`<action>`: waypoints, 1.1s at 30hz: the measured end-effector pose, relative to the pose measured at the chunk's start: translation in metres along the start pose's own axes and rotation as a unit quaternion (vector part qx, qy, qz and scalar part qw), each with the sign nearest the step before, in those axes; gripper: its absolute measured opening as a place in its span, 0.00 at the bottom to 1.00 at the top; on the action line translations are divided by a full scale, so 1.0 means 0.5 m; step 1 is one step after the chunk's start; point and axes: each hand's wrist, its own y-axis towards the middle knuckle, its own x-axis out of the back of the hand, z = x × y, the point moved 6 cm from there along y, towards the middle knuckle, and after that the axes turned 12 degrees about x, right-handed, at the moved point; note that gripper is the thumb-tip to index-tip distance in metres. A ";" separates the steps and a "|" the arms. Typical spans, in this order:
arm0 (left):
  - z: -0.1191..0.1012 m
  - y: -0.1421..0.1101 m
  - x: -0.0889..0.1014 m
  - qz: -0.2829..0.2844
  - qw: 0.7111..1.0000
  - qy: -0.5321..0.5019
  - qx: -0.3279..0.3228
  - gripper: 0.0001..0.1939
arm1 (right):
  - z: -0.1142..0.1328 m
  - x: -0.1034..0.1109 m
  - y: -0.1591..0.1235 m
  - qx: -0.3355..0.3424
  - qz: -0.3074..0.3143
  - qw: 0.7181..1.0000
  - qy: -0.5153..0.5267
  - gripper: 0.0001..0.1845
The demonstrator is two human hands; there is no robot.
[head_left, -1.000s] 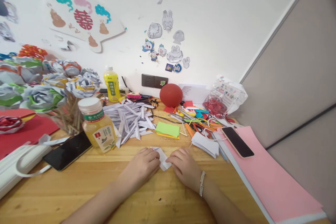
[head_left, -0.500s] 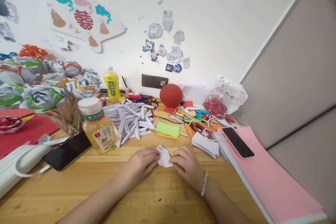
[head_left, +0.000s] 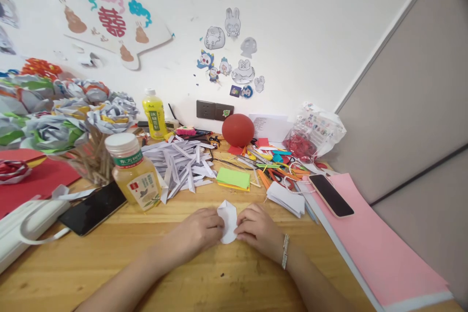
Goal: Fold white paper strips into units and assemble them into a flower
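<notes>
A small white piece of paper (head_left: 228, 222) with folded corners is held just above or on the wooden table (head_left: 197, 273), in the lower middle of the head view. My left hand (head_left: 202, 230) pinches its left edge, fingers curled. On the opposite edge, the fingertips of my right hand (head_left: 258, 230) are closed on the same paper. A bracelet (head_left: 285, 251) circles my right wrist. Behind the hands lies a stack of green and yellow paper slips (head_left: 233, 179). White paper slips (head_left: 286, 199) are stacked beyond my right hand.
Left stand a juice bottle (head_left: 133, 173), a yellow bottle (head_left: 155, 116) and paper flowers (head_left: 54, 131), near a black phone (head_left: 92, 208). Folded white strips (head_left: 183, 165) are heaped behind. A red balloon (head_left: 238, 130) and scissors lie at the back; another phone (head_left: 331, 195) rests on pink paper (head_left: 380, 239).
The white paper has been turned and now shows a longer, more upright shape between my hands. Both hands keep hold of it and have shifted only slightly.
</notes>
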 end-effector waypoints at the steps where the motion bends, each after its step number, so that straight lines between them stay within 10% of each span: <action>1: 0.001 -0.001 -0.006 0.022 1.000 -0.010 -0.005 0.11 | -0.002 -0.001 -0.001 -0.010 -0.001 1.000 0.012 0.04; 14: 0.054 0.012 -0.054 0.008 0.985 -0.113 0.127 0.06 | -0.042 -0.026 -0.007 -0.186 -0.038 0.980 0.066 0.08; 33: 0.036 0.017 -0.058 -0.015 0.970 -0.030 0.241 0.05 | -0.034 -0.034 -0.002 -0.246 -0.036 0.969 0.008 0.11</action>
